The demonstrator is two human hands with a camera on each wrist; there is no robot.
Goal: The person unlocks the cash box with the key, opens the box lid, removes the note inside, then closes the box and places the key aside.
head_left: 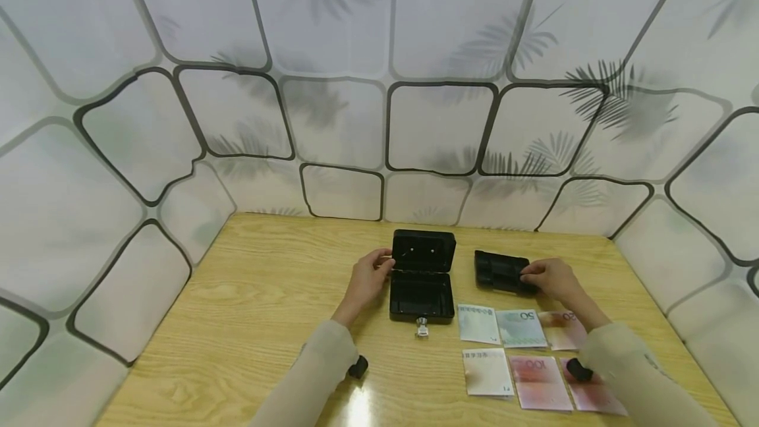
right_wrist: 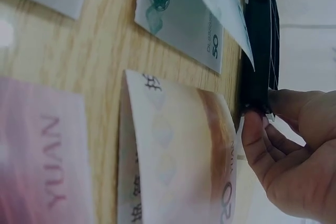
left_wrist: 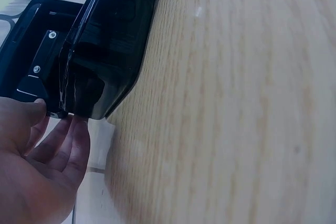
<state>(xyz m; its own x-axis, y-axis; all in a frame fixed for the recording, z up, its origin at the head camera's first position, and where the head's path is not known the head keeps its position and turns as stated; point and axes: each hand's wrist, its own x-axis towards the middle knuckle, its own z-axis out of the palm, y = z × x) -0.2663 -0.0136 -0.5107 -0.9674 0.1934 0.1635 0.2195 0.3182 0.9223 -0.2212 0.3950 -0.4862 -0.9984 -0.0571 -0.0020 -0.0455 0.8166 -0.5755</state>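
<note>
A small black cash box (head_left: 421, 300) stands on the table with its lid (head_left: 423, 246) raised. At its left side, my left hand (head_left: 366, 279) holds the box near the hinge. The left wrist view shows that hand (left_wrist: 44, 166) with its thumb at the lid's corner and its fingers curled behind. To the right of the box, a black compartment tray (head_left: 501, 272) lies near the back. My right hand (head_left: 554, 277) pinches the tray's right end. In the right wrist view, thumb and fingers grip the end of the tray (right_wrist: 257, 51).
Folded banknotes lie in two rows at the right front, among them a green 50 note (head_left: 522, 329), a brownish 20 note (head_left: 559, 331) and a red 100 note (head_left: 539, 382). A silver lock piece (head_left: 422, 328) juts from the box's front. Patterned cloth walls (head_left: 332, 117) surround the wooden table (head_left: 249, 295).
</note>
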